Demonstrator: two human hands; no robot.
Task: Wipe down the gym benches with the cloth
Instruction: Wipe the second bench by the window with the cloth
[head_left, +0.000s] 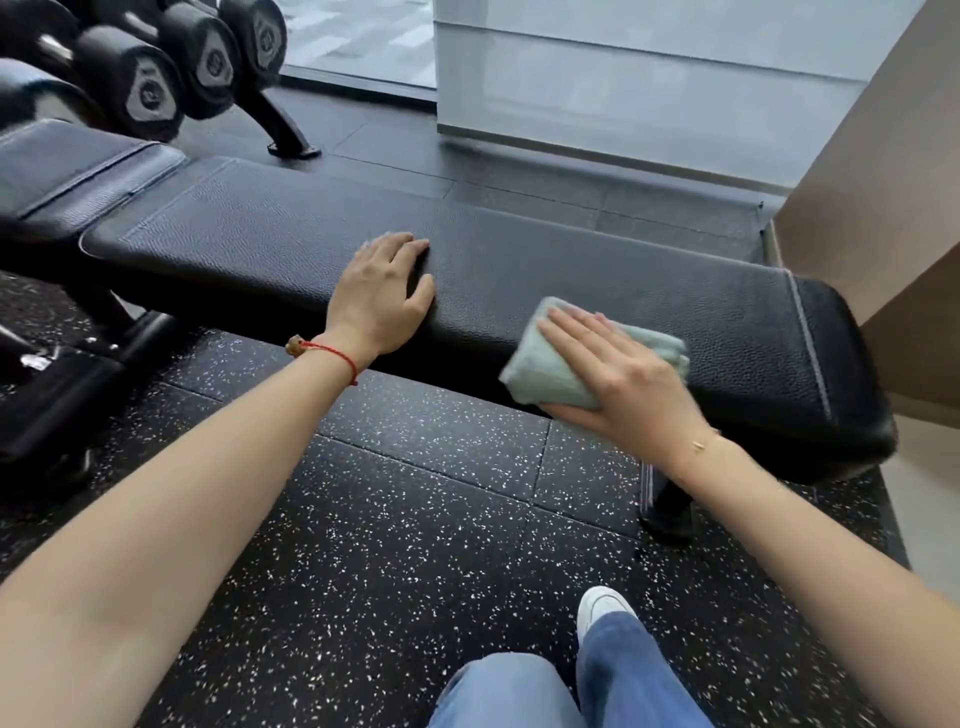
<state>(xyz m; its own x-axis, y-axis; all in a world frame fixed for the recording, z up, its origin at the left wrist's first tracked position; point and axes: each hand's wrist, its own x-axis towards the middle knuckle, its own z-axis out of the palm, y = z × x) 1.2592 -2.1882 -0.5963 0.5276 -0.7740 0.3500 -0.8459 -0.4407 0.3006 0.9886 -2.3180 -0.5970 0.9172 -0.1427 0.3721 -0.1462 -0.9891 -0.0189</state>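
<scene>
A long black padded gym bench (519, 260) runs across the view from left to right. My right hand (618, 374) presses a folded pale green cloth (540, 364) against the bench's near edge, toward its right end, fingers spread over the cloth. My left hand (382, 291) rests flat on the bench's middle, palm down, fingers apart, holding nothing. A red string bracelet circles that wrist.
The bench's shorter seat pad (67, 171) lies at the left. A rack of black dumbbells (156, 78) stands behind it. A tan wall (883, 182) closes in at the right end. Speckled rubber floor (389, 545) lies below, with my jeans and white shoe (602, 608).
</scene>
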